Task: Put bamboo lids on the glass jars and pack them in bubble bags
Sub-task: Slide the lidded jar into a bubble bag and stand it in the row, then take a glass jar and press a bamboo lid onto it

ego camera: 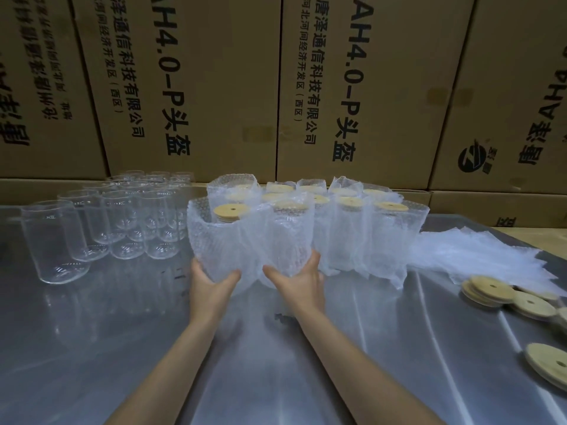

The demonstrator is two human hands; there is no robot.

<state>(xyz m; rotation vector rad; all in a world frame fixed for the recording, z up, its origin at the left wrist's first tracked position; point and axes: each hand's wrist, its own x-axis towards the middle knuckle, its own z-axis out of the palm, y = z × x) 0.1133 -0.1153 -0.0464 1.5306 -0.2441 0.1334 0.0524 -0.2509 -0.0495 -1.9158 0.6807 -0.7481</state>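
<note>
A warehouse packing station: stacked printed cartons (pixel 196 87) behind a steel table (pixel 122 348).

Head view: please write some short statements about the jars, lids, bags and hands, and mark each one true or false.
1. Both hands hold bagged jars at the base. True: the left hand and right hand grip the front bagged jars.
2. The bare glass jars already carry lids. False: they stand open, without lids.
3. Loose bamboo lids lie on the table's right side. True.
4. The flat bubble bags lie left of the bare jars. False: they lie at the right, behind the loose lids.
5. The table is wooden. False: it is shiny metal.
</note>
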